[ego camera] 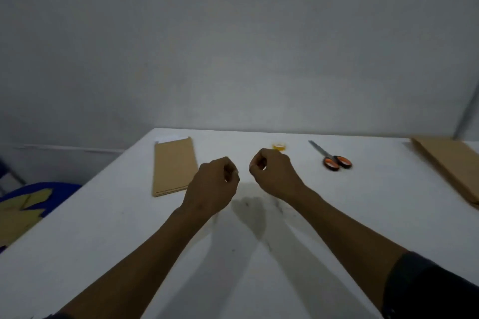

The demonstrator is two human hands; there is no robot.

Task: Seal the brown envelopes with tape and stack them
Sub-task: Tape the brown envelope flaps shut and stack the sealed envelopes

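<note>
A small stack of brown envelopes (pixel 174 166) lies on the white table (pixel 363 215) at the far left, with a bit of white paper showing behind its top edge. More brown envelopes (pixel 449 163) lie at the far right edge. A small roll of clear tape (pixel 279 146) sits near the table's back edge, just beyond my right hand (pixel 274 173). My left hand (pixel 213 186) hovers beside it over the table's middle. Both hands are curled into loose fists, knuckles facing each other, a small gap apart. I see nothing between the fingers of either hand.
Scissors with orange-and-black handles (pixel 333 158) lie right of the tape, blades pointing to the back left. A blue chair (pixel 39 194) with brown paper scraps on it stands left of the table. A grey wall rises directly behind the table.
</note>
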